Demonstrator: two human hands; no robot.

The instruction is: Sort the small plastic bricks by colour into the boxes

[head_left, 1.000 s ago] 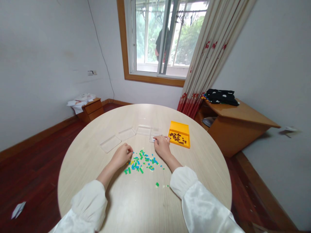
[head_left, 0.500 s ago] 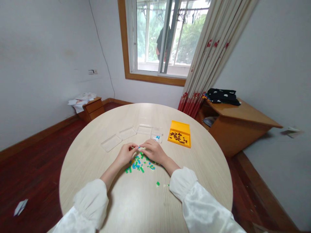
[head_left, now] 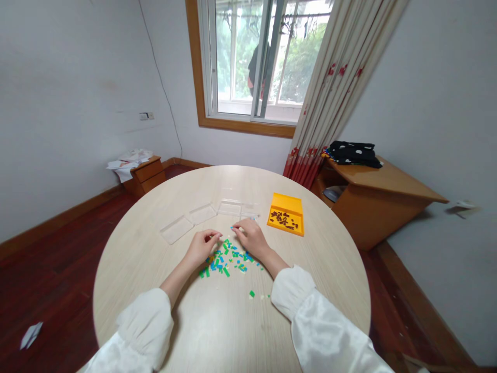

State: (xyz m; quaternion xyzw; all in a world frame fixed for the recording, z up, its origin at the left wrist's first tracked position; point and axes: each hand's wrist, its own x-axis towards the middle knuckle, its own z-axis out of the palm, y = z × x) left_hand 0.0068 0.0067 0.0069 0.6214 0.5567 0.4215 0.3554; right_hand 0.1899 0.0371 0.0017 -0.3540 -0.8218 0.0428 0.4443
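Lying between the hands (head_left: 250, 239): bricks (head_left: 221, 259), probably

White walls (head_left: 438, 93), dark red floor (head_left: 50, 280), bright window (head_left: 240, 62), pale curtain (head_left: 339, 85), wooden desk (head_left: 373, 207).

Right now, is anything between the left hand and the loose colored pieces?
Nothing visible does: the left hand is close beside the loose colored pieces, and the right hand is on their other side.

your white sleeves (head_left: 145, 321), blue piece (head_left: 232, 228) in your right hand (head_left: 251, 240), loose pieces (head_left: 226, 271) in green, blue and yellow, dark brown parts (head_left: 284, 220) in yellow box (head_left: 287, 201), colourless transparent trays (head_left: 177, 229), pale beige wood-grain table (head_left: 217, 331), cream curtain (head_left: 337, 88) with red motifs, black cloth (head_left: 355, 156) with white spots
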